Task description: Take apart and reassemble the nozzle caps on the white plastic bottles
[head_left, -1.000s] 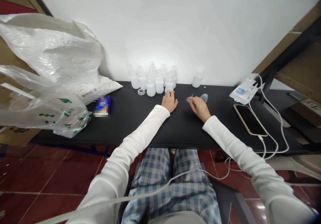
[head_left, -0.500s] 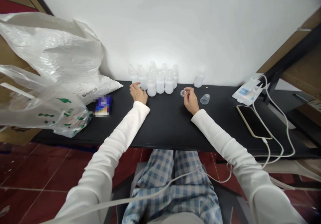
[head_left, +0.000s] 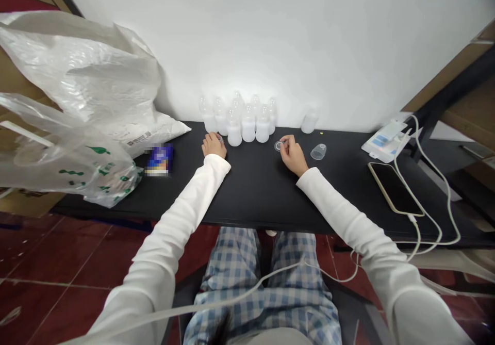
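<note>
Several small white baby bottles (head_left: 248, 128) with clear domed caps stand in a cluster by the wall. My left hand (head_left: 214, 146) rests on the table just left of the front bottle, its fingers curled down over something small and greyish that is mostly hidden. My right hand (head_left: 294, 155) pinches the edge of a clear plastic ring (head_left: 279, 146) at table level, right of the cluster. A loose clear cap (head_left: 318, 152) lies on its side to the right of that hand. Behind it, one white bottle (head_left: 309, 122) without a domed cap stands apart.
On the left are a large white plastic bag (head_left: 96, 77), a clear bag with green print (head_left: 77, 172) and a blue packet (head_left: 160, 158). A phone (head_left: 395, 189) with a cable and a white power strip (head_left: 385, 141) lie at right on the black table (head_left: 255, 195).
My left hand's fingers have drawn in and curled down. The right hand has shifted slightly left with the ring. The loose cap has rolled a little and points another way.
</note>
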`<action>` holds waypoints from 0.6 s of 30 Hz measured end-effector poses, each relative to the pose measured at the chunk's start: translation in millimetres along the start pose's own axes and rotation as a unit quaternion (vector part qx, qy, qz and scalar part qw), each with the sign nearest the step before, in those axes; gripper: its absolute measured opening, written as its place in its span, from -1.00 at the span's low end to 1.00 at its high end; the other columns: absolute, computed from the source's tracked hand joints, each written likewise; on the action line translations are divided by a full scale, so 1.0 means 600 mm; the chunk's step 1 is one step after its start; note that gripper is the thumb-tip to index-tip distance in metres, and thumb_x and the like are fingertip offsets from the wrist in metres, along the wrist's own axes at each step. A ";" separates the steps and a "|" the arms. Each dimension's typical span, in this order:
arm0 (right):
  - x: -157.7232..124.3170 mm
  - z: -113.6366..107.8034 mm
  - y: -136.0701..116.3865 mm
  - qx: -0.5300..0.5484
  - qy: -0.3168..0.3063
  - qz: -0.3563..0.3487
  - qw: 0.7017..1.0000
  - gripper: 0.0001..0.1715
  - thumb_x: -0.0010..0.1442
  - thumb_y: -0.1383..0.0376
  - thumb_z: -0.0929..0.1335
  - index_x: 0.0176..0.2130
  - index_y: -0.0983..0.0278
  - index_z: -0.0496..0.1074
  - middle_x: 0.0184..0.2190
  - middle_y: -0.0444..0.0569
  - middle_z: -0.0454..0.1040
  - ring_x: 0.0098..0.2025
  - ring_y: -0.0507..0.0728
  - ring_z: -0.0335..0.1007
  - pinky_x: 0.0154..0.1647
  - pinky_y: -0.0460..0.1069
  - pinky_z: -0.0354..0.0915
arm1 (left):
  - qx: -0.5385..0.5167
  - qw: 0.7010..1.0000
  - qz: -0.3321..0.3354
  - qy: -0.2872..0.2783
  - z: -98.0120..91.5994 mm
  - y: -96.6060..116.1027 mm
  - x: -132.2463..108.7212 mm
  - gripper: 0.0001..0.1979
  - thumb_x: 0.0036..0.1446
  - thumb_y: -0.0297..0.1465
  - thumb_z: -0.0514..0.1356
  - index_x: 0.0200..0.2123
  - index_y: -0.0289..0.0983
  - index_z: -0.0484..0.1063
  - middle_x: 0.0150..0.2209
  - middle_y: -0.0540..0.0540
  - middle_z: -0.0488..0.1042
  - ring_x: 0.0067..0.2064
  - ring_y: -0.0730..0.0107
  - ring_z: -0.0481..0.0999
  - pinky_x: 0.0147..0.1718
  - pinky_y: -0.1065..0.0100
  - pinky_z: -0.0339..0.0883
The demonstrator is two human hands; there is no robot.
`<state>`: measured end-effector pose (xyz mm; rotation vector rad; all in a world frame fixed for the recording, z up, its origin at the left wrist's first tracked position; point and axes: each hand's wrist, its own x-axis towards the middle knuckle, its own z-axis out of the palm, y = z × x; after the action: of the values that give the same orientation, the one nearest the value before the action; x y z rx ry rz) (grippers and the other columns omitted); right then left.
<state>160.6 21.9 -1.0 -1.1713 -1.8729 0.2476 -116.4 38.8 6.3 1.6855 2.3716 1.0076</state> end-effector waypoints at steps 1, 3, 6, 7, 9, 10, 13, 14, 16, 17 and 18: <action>0.000 0.001 -0.002 0.006 -0.002 0.000 1.000 -0.81 0.35 0.16 0.25 -0.11 0.20 0.25 -0.53 -0.22 0.23 -0.54 0.07 0.20 -0.37 0.00 0.14 | -0.015 0.999 -0.023 0.018 0.001 -0.001 0.004 -0.76 0.14 -0.52 0.14 -0.10 -0.30 0.29 0.08 -0.43 0.38 0.18 -0.20 0.39 0.15 -0.13 0.27; -0.001 0.001 -0.007 0.021 0.003 -0.002 1.000 -0.78 0.34 0.12 0.27 -0.11 0.20 0.27 -0.53 -0.23 0.22 -0.54 0.05 0.19 -0.39 -0.01 0.14 | -0.073 0.993 -0.068 0.070 0.003 -0.003 0.010 -0.79 0.17 -0.51 0.14 -0.12 -0.29 0.25 0.06 -0.43 0.38 0.18 -0.16 0.40 0.16 -0.13 0.27; -0.004 0.001 -0.020 0.066 0.016 -0.010 0.998 -0.72 0.35 0.06 0.28 -0.11 0.20 0.31 -0.53 -0.25 0.21 -0.54 0.01 0.15 -0.41 -0.04 0.15 | -0.219 0.962 -0.064 0.149 0.002 -0.001 0.010 -0.90 0.31 -0.40 0.07 -0.12 -0.24 0.19 -0.02 -0.32 0.41 0.10 0.05 0.47 0.17 -0.02 0.29; -0.006 0.001 -0.026 0.084 0.020 -0.015 0.996 -0.70 0.35 0.03 0.29 -0.11 0.20 0.33 -0.53 -0.25 0.21 -0.54 0.00 0.13 -0.42 -0.05 0.15 | -0.273 0.949 -0.033 0.155 0.002 0.003 0.006 -0.91 0.36 -0.34 0.04 -0.13 -0.22 0.18 -0.06 -0.26 0.43 0.04 0.13 0.51 0.14 0.05 0.32; -0.012 0.000 -0.040 0.111 0.032 -0.027 0.993 -0.66 0.34 0.00 0.30 -0.11 0.19 0.38 -0.53 -0.24 0.21 -0.54 -0.02 0.10 -0.46 -0.07 0.14 | -0.364 0.922 0.053 0.120 0.003 0.015 -0.011 -0.82 0.40 -0.21 0.01 -0.13 -0.20 0.19 -0.17 -0.16 0.49 -0.11 0.27 0.56 0.05 0.17 0.40; -0.016 0.000 -0.048 0.117 0.040 -0.031 0.992 -0.65 0.33 -0.01 0.30 -0.11 0.19 0.41 -0.53 -0.23 0.21 -0.54 -0.02 0.09 -0.48 -0.07 0.13 | -0.398 0.909 0.093 0.082 0.006 0.024 -0.023 -0.76 0.38 -0.14 0.04 -0.14 -0.19 0.21 -0.23 -0.12 0.51 -0.17 0.31 0.57 -0.02 0.22 0.43; -0.026 0.002 -0.066 0.121 0.067 -0.042 0.990 -0.64 0.34 -0.01 0.30 -0.09 0.18 0.46 -0.50 -0.18 0.27 -0.53 -0.01 0.11 -0.47 -0.05 0.16 | -0.474 0.869 0.127 -0.063 0.025 0.060 -0.059 -0.62 0.25 -0.01 0.19 -0.20 -0.20 0.28 -0.31 -0.08 0.56 -0.29 0.38 0.57 -0.24 0.34 0.47; -0.028 0.003 -0.070 0.116 0.071 -0.051 0.989 -0.65 0.34 0.00 0.30 -0.09 0.18 0.46 -0.49 -0.16 0.29 -0.52 0.00 0.12 -0.45 -0.03 0.19 | -0.503 0.849 0.111 -0.115 0.034 0.074 -0.069 -0.59 0.22 0.03 0.20 -0.24 -0.20 0.28 -0.33 -0.07 0.57 -0.33 0.41 0.56 -0.32 0.37 0.47; -0.029 0.005 -0.072 0.094 0.075 -0.071 0.990 -0.68 0.35 0.04 0.30 -0.10 0.18 0.48 -0.46 -0.13 0.32 -0.49 0.02 0.14 -0.38 0.00 0.24 | -0.554 0.809 0.067 -0.186 0.051 0.099 -0.087 -0.54 0.19 0.07 0.20 -0.30 -0.21 0.27 -0.37 -0.04 0.55 -0.38 0.44 0.55 -0.38 0.38 0.47; -0.028 0.006 -0.070 0.080 0.076 -0.076 0.991 -0.70 0.35 0.06 0.30 -0.10 0.18 0.48 -0.45 -0.12 0.32 -0.48 0.03 0.16 -0.34 0.02 0.26 | -0.573 0.792 0.048 -0.203 0.059 0.111 -0.093 -0.54 0.18 0.08 0.21 -0.31 -0.22 0.27 -0.39 -0.02 0.54 -0.39 0.44 0.55 -0.37 0.38 0.48; -0.025 0.007 -0.068 0.065 0.078 -0.078 0.992 -0.71 0.35 0.08 0.29 -0.11 0.19 0.48 -0.45 -0.11 0.32 -0.46 0.05 0.17 -0.31 0.03 0.26 | -0.588 0.779 0.034 -0.213 0.064 0.121 -0.099 -0.54 0.18 0.07 0.22 -0.31 -0.22 0.27 -0.39 -0.01 0.53 -0.38 0.44 0.56 -0.36 0.37 0.50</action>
<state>134.7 -11.0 11.0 -0.9249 -1.7726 0.1828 -17.0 19.1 -3.2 1.2182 0.9249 1.4327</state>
